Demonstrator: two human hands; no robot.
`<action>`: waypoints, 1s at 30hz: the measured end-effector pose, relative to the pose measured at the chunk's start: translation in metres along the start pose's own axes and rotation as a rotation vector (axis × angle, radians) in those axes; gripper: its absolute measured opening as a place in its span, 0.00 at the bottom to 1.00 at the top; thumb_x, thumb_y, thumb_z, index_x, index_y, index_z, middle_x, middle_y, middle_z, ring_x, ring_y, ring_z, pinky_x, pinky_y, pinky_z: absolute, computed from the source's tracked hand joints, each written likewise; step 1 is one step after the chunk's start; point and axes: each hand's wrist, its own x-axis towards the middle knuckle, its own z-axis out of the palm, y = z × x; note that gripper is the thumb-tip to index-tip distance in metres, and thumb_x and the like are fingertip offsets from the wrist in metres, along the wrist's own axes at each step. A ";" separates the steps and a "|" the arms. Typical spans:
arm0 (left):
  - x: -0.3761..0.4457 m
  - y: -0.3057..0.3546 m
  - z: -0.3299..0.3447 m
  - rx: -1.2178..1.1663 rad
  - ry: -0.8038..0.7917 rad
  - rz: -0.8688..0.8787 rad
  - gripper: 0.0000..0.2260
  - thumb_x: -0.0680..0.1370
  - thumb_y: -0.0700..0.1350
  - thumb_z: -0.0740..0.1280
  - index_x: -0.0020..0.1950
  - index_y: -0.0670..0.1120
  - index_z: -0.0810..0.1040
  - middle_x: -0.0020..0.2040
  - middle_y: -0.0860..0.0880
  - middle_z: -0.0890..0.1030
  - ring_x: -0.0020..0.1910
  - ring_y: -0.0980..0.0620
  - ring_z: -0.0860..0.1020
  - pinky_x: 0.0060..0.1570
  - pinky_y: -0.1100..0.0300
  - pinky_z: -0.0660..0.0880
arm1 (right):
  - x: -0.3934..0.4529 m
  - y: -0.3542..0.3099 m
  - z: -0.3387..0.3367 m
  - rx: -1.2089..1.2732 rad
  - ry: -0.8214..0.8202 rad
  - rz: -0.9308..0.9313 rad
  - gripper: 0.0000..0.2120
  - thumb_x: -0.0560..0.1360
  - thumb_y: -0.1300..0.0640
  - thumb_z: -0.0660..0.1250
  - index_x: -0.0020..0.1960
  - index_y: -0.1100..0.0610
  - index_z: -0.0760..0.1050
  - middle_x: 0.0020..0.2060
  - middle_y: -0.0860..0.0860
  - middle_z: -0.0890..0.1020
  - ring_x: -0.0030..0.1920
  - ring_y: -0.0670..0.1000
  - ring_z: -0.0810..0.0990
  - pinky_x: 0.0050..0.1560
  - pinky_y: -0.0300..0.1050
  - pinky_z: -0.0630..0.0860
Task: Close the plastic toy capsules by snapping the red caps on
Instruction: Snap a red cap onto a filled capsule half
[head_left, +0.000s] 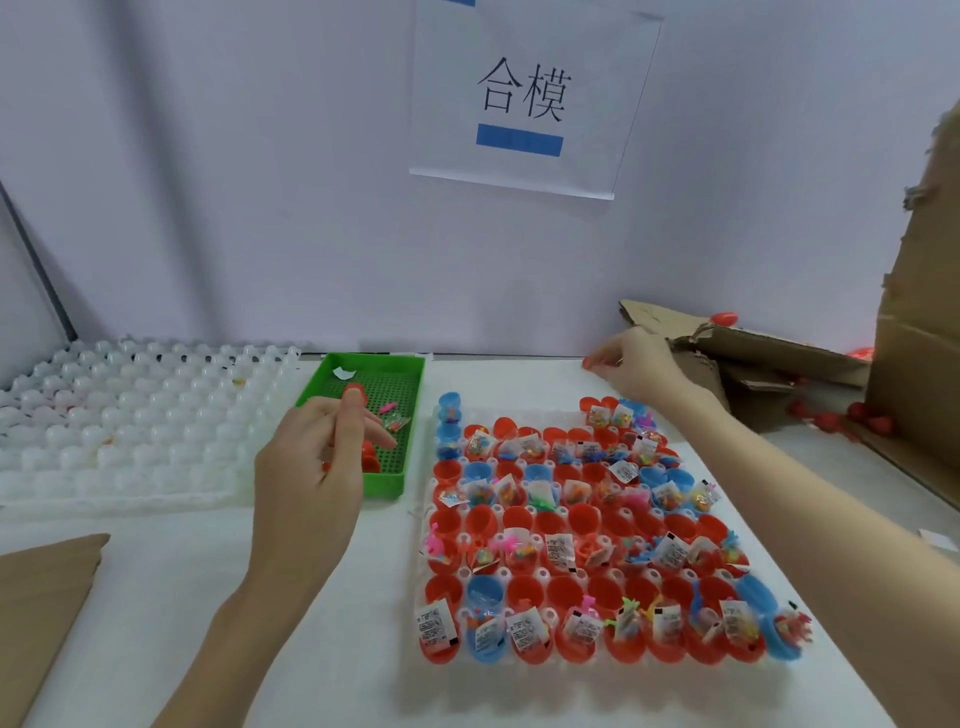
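A white holder tray (422, 525) on the table carries several rows of open red and blue capsule halves (582, 525), many with small bagged toys inside. My left hand (311, 467) hovers over the near corner of a green tray (387, 483), fingers curled, with a bit of red cap showing between them. More red caps (371, 460) lie in the green tray just past the hand. Beyond the capsule tray, my right hand (631, 364) pinches a small red piece at its fingertips, near the cardboard flaps.
An empty white holder tray (130, 431) lies at the left. A torn cardboard box (914, 364) with flaps (769, 348) stands at the right, with loose red caps (865, 418) by it and one red capsule (724, 317) on a flap. A cardboard sheet (41, 597) lies near left.
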 end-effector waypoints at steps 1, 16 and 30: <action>0.000 0.000 0.000 0.005 0.000 0.010 0.23 0.86 0.56 0.56 0.38 0.51 0.83 0.45 0.57 0.82 0.53 0.57 0.81 0.53 0.49 0.78 | 0.003 0.002 0.005 -0.090 -0.036 -0.036 0.09 0.81 0.63 0.68 0.58 0.60 0.84 0.55 0.57 0.85 0.51 0.54 0.83 0.55 0.45 0.80; -0.006 -0.003 0.011 0.147 -0.198 0.156 0.04 0.82 0.41 0.69 0.50 0.49 0.82 0.45 0.57 0.81 0.46 0.56 0.79 0.43 0.64 0.76 | 0.003 -0.015 0.005 -0.147 -0.008 -0.012 0.09 0.79 0.63 0.69 0.57 0.63 0.84 0.46 0.56 0.85 0.34 0.46 0.77 0.30 0.34 0.70; -0.018 0.001 0.023 -0.111 -0.359 0.009 0.07 0.79 0.41 0.75 0.56 0.48 0.85 0.54 0.53 0.83 0.48 0.56 0.85 0.49 0.66 0.80 | -0.140 -0.118 0.041 0.409 -0.139 -0.009 0.08 0.78 0.56 0.69 0.42 0.48 0.82 0.34 0.46 0.84 0.33 0.42 0.82 0.28 0.29 0.73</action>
